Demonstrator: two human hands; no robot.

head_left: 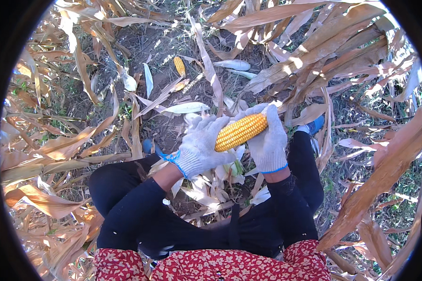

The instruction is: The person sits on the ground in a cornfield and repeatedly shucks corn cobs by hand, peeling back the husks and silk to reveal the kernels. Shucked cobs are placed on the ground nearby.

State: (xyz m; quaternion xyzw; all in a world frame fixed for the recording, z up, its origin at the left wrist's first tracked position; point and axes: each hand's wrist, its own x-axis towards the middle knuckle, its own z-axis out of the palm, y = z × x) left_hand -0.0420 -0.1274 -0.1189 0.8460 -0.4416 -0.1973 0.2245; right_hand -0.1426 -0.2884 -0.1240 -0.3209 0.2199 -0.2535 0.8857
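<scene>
A bare yellow ear of corn (241, 132) lies slantwise between my hands, its right end higher in the picture. My right hand (270, 143), in a pale knit glove with a blue cuff edge, is closed round the ear's right end. On the other side my left hand (197, 144), gloved the same way, has its curled fingers against the left end of the ear. Part of its grip is hidden behind the corn. Loose pale husks (204, 194) lie beneath my hands, between my bent legs.
Farther off on the soil are a yellow ear (179, 66) and a smaller ear (179, 85). Pale husks (187, 107) lie near them. Dry brown corn leaves (384, 173) crowd the right side, and more dry stalks and leaves (47, 201) are on the left.
</scene>
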